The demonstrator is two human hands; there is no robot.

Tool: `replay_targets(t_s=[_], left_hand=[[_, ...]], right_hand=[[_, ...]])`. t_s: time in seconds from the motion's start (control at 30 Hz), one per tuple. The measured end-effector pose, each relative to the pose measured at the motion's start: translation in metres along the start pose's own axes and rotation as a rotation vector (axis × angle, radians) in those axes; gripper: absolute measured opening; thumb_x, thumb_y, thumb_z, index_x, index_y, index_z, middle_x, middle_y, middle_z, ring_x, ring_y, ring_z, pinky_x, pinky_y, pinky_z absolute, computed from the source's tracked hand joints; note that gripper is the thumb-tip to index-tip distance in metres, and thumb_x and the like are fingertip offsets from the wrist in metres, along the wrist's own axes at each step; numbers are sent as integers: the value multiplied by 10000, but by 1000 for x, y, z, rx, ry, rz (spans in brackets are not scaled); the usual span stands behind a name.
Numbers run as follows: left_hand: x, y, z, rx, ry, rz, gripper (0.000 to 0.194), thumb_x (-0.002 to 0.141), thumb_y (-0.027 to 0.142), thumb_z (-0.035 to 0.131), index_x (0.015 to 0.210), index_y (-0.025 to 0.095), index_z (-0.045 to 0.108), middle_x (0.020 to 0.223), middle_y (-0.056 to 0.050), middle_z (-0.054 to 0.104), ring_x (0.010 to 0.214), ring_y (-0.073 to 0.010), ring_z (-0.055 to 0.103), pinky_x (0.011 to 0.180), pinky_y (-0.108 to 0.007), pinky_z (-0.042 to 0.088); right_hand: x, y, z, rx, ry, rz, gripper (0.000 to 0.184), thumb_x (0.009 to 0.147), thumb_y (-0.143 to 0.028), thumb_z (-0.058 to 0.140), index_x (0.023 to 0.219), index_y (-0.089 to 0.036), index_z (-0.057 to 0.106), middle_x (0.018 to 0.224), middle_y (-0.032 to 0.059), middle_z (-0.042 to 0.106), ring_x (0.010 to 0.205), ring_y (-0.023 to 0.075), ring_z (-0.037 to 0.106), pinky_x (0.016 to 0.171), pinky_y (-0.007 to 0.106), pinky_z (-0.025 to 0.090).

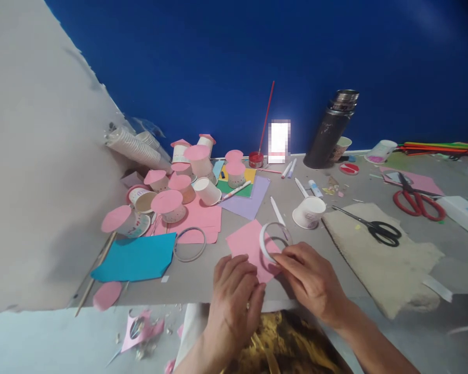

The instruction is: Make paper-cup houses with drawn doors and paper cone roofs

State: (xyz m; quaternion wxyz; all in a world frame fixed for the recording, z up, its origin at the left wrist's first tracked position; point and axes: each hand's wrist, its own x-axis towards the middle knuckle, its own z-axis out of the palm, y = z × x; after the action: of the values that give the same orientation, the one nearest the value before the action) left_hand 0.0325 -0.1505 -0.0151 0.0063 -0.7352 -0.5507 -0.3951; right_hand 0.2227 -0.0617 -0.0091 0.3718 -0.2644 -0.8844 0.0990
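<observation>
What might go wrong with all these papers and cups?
The pink sheet might slip if the left hand lets it move while the right hand holds the white ring over it. The pink-topped cups are crowded together, so one bump could topple several. The loose pink circle lies at the table's edge and may fall.

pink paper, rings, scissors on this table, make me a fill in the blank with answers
The right hand holds a white ring above a ____ sheet of paper.
The scissors lying on the beige cloth have ____ handles.
The dark flask stands in front of a ____ wall.

Missing words: pink; black; blue
</observation>
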Motion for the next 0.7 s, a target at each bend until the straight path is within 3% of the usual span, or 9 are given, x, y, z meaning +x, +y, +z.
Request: replay_targets(t_s=[0.1, 0.23, 0.43, 0.7], left_hand=[[0, -15, -6, 36, 105, -76, 171, 911, 60, 589, 999, 206, 581, 990, -72, 688, 1089, -260, 600, 962, -446, 466], [2, -32, -7, 93, 139, -165, 189, 942, 104, 573, 1101, 206, 584, 1085, -97, 674, 1062, -247, 614, 906, -396, 502], [4, -38, -3, 100, 40, -140, 204, 953, 146, 557, 1145, 215, 562, 1047, -86, 688, 980, -258, 629, 849, -397, 502], [1, -39, 2, 152, -31, -140, 187, 950, 177, 582, 1136, 195, 571, 1024, -94, 681, 964, -276, 614, 849, -421, 474]], right_hand=[[17, -4, 10, -31, -121, -38, 248, 970, -77, 576, 1151, -186, 705, 902, 77, 643, 816, 199, 559, 690, 296, 448], [28, -3, 27, -68, -184, -92, 250, 920, -50, 605, 1095, -180, 728, 871, 69, 621, 785, 205, 510, 660, 310, 388], [24, 3, 40, -72, -226, -56, 185, 934, -88, 644, 1054, -186, 745, 848, 55, 615, 781, 201, 499, 659, 317, 369], [22, 3, 39, -7, -254, -9, 187, 936, -87, 637, 1074, -170, 732, 889, 75, 647, 815, 219, 568, 677, 324, 458]])
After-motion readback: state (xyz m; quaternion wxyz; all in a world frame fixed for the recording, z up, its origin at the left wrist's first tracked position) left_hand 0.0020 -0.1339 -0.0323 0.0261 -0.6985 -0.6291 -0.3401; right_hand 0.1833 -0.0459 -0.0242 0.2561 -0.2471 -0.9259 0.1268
